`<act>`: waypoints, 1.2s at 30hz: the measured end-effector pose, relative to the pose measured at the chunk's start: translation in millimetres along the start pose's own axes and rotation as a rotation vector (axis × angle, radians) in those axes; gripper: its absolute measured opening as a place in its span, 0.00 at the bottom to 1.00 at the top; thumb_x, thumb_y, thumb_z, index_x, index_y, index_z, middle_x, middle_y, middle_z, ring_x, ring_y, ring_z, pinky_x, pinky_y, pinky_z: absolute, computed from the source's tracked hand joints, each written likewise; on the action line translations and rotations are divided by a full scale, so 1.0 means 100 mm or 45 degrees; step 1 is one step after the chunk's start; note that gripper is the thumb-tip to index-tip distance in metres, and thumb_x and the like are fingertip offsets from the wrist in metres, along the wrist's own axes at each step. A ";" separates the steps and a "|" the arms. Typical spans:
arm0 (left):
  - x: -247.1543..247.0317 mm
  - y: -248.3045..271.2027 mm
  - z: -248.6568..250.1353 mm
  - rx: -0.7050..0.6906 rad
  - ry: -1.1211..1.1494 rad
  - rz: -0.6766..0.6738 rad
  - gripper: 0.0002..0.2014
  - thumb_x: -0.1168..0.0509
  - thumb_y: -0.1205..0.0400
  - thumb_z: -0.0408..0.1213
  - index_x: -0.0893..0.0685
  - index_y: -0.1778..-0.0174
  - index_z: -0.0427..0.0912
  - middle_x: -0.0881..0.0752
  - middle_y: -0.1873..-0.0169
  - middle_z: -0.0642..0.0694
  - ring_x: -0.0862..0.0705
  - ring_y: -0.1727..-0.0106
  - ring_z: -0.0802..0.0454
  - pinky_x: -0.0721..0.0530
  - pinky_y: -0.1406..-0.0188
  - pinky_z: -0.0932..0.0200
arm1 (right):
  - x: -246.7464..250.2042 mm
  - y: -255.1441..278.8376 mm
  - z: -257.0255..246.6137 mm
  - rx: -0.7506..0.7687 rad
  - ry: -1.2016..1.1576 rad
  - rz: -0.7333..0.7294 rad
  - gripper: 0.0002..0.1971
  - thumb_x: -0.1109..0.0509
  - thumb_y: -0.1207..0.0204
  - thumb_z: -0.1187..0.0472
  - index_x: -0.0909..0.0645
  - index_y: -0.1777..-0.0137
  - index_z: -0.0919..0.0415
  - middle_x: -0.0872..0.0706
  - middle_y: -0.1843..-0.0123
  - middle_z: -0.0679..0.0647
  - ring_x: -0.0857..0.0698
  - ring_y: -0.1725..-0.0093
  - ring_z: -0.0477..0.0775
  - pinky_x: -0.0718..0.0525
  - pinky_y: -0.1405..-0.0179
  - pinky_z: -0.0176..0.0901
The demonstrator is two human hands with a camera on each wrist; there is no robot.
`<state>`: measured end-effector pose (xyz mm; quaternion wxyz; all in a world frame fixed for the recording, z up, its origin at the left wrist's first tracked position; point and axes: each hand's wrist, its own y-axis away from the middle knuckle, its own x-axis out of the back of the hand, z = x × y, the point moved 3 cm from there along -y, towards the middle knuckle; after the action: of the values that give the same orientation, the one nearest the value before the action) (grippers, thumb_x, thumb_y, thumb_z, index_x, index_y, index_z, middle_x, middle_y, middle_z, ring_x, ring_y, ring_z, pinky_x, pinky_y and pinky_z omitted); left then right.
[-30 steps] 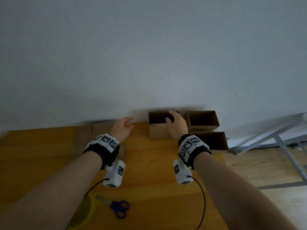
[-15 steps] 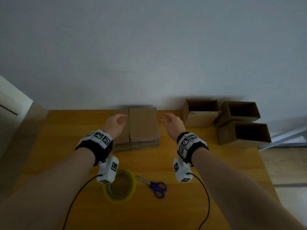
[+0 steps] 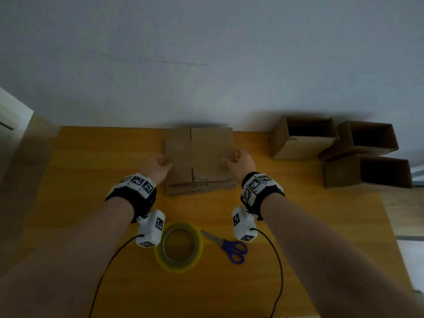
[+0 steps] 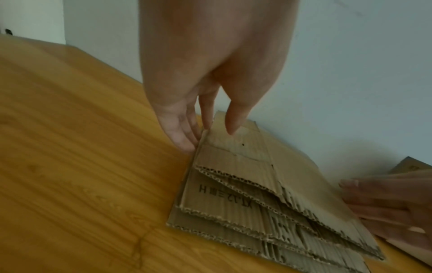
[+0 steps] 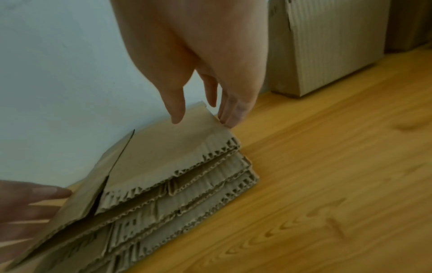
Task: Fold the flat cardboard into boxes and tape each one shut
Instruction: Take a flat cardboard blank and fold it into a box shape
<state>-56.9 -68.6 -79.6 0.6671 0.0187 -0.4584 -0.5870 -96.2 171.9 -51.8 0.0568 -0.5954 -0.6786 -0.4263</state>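
Note:
A stack of flat cardboard sheets (image 3: 199, 157) lies at the back middle of the wooden table (image 3: 80, 180), against the wall. My left hand (image 3: 158, 167) is at the stack's left edge. In the left wrist view its thumb lies on the top sheet (image 4: 245, 166) and its fingers (image 4: 184, 142) are at that sheet's edge. My right hand (image 3: 238, 160) pinches the right edge the same way, thumb on top (image 5: 163, 151) and fingers (image 5: 230, 120) at the side. The top sheet's near edge stands slightly off the sheets below.
Three folded open boxes (image 3: 300, 138) (image 3: 362, 138) (image 3: 367, 173) lie on their sides at the back right. A yellow tape roll (image 3: 179, 267) and blue-handled scissors (image 3: 229, 246) sit near the front, between my wrists. The table's right edge runs just past the boxes.
My right hand left the open box on the right. Both hands moved in to the sides of the flat stack and now hold its top sheet. The head view swung left and down.

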 end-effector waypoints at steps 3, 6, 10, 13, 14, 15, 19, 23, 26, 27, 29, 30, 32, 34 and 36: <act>-0.04 -0.09 -0.01 0.028 0.027 -0.012 0.27 0.34 0.20 0.47 0.29 0.26 0.40 0.23 0.30 0.39 0.23 0.32 0.39 0.26 0.31 0.45 | -0.04 -0.08 0.03 -0.076 -0.091 0.056 0.29 0.29 0.23 0.59 0.34 0.23 0.62 0.23 0.28 0.59 0.22 0.31 0.60 0.20 0.33 0.56; -0.05 -0.13 -0.03 0.049 0.129 0.004 0.30 0.29 0.23 0.45 0.29 0.27 0.40 0.23 0.31 0.38 0.23 0.33 0.40 0.25 0.32 0.46 | -0.07 -0.12 0.05 -0.098 -0.124 0.065 0.28 0.28 0.23 0.60 0.31 0.25 0.61 0.22 0.29 0.59 0.21 0.32 0.60 0.18 0.35 0.56; -0.01 -0.12 -0.07 0.055 0.167 0.043 0.29 0.25 0.27 0.44 0.25 0.33 0.40 0.20 0.36 0.40 0.20 0.38 0.42 0.22 0.37 0.47 | -0.08 -0.11 0.06 -0.080 -0.132 0.075 0.29 0.26 0.25 0.60 0.31 0.25 0.61 0.21 0.30 0.59 0.19 0.34 0.60 0.16 0.38 0.56; 0.05 -0.02 -0.02 -0.016 0.157 0.074 0.28 0.24 0.27 0.41 0.25 0.34 0.38 0.20 0.38 0.41 0.21 0.39 0.43 0.23 0.45 0.55 | -0.04 -0.03 0.07 -0.035 -0.144 0.095 0.30 0.26 0.25 0.61 0.31 0.25 0.61 0.20 0.31 0.59 0.19 0.35 0.59 0.16 0.39 0.53; 0.08 0.03 0.01 -0.047 0.145 0.082 0.28 0.24 0.27 0.40 0.26 0.34 0.38 0.20 0.39 0.41 0.22 0.39 0.44 0.25 0.48 0.56 | -0.02 0.01 0.07 -0.019 -0.145 0.100 0.30 0.26 0.25 0.61 0.31 0.25 0.60 0.20 0.31 0.58 0.19 0.36 0.59 0.16 0.40 0.51; 0.11 0.07 0.03 -0.077 0.125 0.086 0.28 0.24 0.28 0.40 0.26 0.34 0.37 0.20 0.40 0.41 0.22 0.41 0.46 0.25 0.49 0.57 | 0.01 0.06 0.08 -0.002 -0.147 0.106 0.30 0.26 0.25 0.60 0.31 0.25 0.60 0.20 0.32 0.58 0.18 0.36 0.59 0.16 0.40 0.49; 0.18 0.24 0.11 -0.182 0.056 0.067 0.27 0.24 0.28 0.42 0.26 0.36 0.39 0.21 0.46 0.46 0.24 0.48 0.51 0.26 0.53 0.58 | 0.15 0.28 0.12 0.049 -0.187 0.133 0.28 0.26 0.25 0.60 0.31 0.27 0.59 0.18 0.37 0.57 0.17 0.42 0.55 0.15 0.46 0.46; 0.10 0.40 0.24 -0.266 0.067 0.044 0.27 0.24 0.28 0.41 0.26 0.36 0.38 0.20 0.43 0.42 0.23 0.48 0.51 0.23 0.52 0.57 | 0.34 0.54 0.26 0.055 -0.227 0.201 0.26 0.26 0.25 0.60 0.30 0.28 0.56 0.19 0.43 0.53 0.18 0.47 0.52 0.18 0.56 0.41; -0.02 0.56 0.35 -0.326 0.025 -0.003 0.28 0.24 0.27 0.39 0.26 0.35 0.36 0.19 0.41 0.41 0.21 0.46 0.48 0.20 0.49 0.55 | 0.49 0.70 0.43 0.046 -0.222 0.234 0.24 0.27 0.24 0.59 0.29 0.29 0.57 0.20 0.47 0.51 0.19 0.49 0.51 0.22 0.62 0.35; -0.06 0.61 0.37 -0.345 -0.008 -0.010 0.28 0.24 0.27 0.39 0.26 0.34 0.36 0.18 0.42 0.41 0.20 0.45 0.46 0.21 0.49 0.56 | 0.53 0.75 0.49 0.038 -0.222 0.238 0.23 0.28 0.23 0.60 0.28 0.30 0.57 0.20 0.48 0.51 0.20 0.51 0.50 0.24 0.66 0.33; -0.16 0.73 0.41 -0.391 -0.055 -0.009 0.26 0.25 0.27 0.39 0.25 0.36 0.36 0.17 0.45 0.41 0.19 0.48 0.47 0.22 0.52 0.57 | 0.63 0.82 0.62 0.023 -0.221 0.243 0.20 0.29 0.22 0.60 0.27 0.32 0.59 0.20 0.49 0.50 0.20 0.52 0.50 0.27 0.69 0.32; -0.21 0.79 0.42 -0.416 -0.073 -0.008 0.25 0.25 0.27 0.39 0.24 0.38 0.37 0.17 0.46 0.42 0.20 0.49 0.48 0.22 0.54 0.57 | 0.67 0.85 0.69 0.014 -0.212 0.243 0.20 0.29 0.22 0.59 0.26 0.33 0.59 0.20 0.49 0.51 0.20 0.52 0.51 0.27 0.69 0.33; -0.32 0.89 0.43 -0.471 -0.108 -0.014 0.25 0.25 0.27 0.40 0.24 0.38 0.37 0.17 0.44 0.44 0.19 0.47 0.48 0.19 0.50 0.55 | 0.73 0.89 0.82 0.006 -0.192 0.249 0.20 0.28 0.23 0.59 0.27 0.32 0.58 0.20 0.48 0.51 0.19 0.50 0.53 0.26 0.68 0.34; -0.43 0.98 0.43 -0.510 -0.141 -0.023 0.26 0.25 0.27 0.42 0.23 0.36 0.38 0.17 0.41 0.43 0.18 0.43 0.46 0.18 0.45 0.52 | 0.80 0.95 0.94 0.016 -0.170 0.260 0.23 0.28 0.23 0.60 0.30 0.30 0.55 0.20 0.48 0.51 0.18 0.51 0.54 0.25 0.69 0.36; -0.53 1.07 0.45 -0.502 -0.164 -0.020 0.23 0.26 0.26 0.42 0.22 0.39 0.36 0.17 0.43 0.43 0.18 0.45 0.46 0.20 0.49 0.55 | 0.86 0.99 1.05 0.028 -0.152 0.263 0.23 0.29 0.22 0.61 0.31 0.29 0.53 0.20 0.47 0.51 0.18 0.51 0.55 0.24 0.67 0.39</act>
<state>2.0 30.0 -24.0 0.6227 -0.1461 -0.3761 -0.6704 9.5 297.8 -16.9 0.0666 -0.6858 -0.6205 -0.3745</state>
